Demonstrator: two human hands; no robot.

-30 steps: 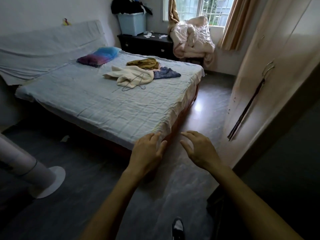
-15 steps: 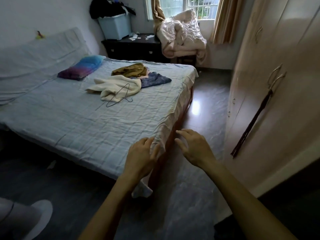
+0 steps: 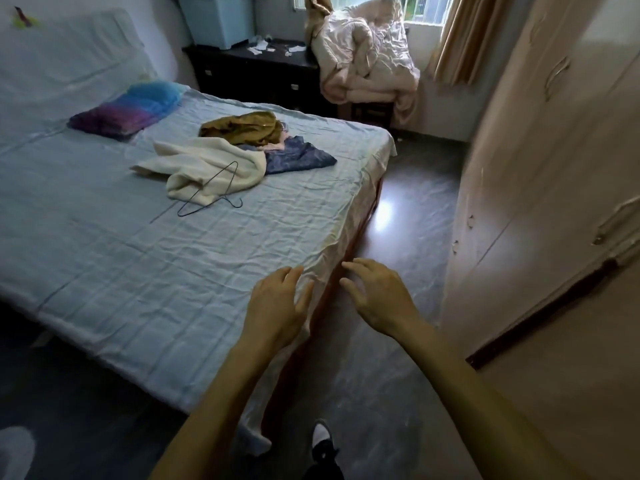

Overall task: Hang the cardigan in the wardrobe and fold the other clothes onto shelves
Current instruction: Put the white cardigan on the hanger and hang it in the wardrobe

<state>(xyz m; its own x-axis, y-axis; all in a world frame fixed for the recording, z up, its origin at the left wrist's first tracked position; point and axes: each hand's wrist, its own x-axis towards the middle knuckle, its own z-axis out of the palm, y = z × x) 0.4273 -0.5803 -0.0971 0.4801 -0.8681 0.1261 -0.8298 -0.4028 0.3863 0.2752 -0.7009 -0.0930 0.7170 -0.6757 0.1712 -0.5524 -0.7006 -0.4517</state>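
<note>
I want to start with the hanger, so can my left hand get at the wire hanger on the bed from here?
Probably not yet. Nothing blocks it, but the left hand is over the bed's near corner, while the wire hanger lies far up the sheet on the cream cardigan. Step closer.

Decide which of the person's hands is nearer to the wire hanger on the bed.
Left. The left hand hovers over the bed's near corner, below the wire hanger. The right hand is beyond the bed's edge, above the floor.
</note>
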